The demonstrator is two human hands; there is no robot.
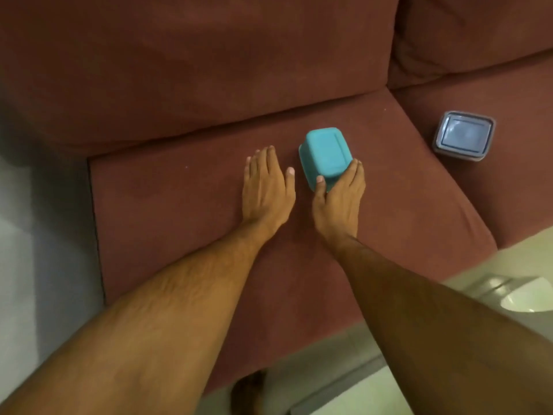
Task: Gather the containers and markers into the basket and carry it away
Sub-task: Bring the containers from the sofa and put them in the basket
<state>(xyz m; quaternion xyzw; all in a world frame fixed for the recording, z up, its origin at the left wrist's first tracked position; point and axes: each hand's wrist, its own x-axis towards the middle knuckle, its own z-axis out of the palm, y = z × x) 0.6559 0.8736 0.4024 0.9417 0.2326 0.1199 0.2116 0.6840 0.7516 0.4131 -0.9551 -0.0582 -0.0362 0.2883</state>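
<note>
Right hand [339, 202] fingertips behind teal container [326, 155]; possibly a foot [250, 393], blurred, bottom edge.

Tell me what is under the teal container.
The teal container lies upside down on the sofa cushion, right hand gripping its near end. Whatever sits beneath it is covered; only cushion shows around it.

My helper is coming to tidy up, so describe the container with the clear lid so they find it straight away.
Start at the reddish-brown sofa and look at its right-hand seat cushion. The grey container lies there alone, untouched. Unlike the teal container, which the right hand grips, it is flat with a see-through lid.
</note>
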